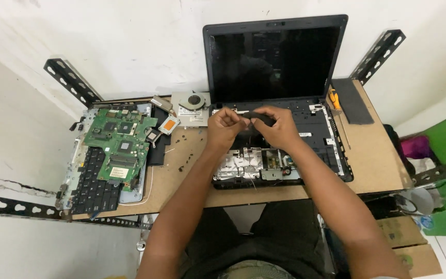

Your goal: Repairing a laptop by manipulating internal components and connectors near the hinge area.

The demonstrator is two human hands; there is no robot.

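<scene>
Black strip point(262, 119) is gripped by left hand point(224, 127) and right hand point(280, 126) above the laptop base point(331, 150); screwdriver point(336, 103) lies at two o'clock; careful seating seems called for.

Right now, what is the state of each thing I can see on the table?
Laptop: lid open, screen dark, base opened up.
Black strip: held between left hand and right hand.
Green circuit board: removed, lying on the keyboard.
Fan: removed, on the table.
Screwdriver: lying unused.
</scene>
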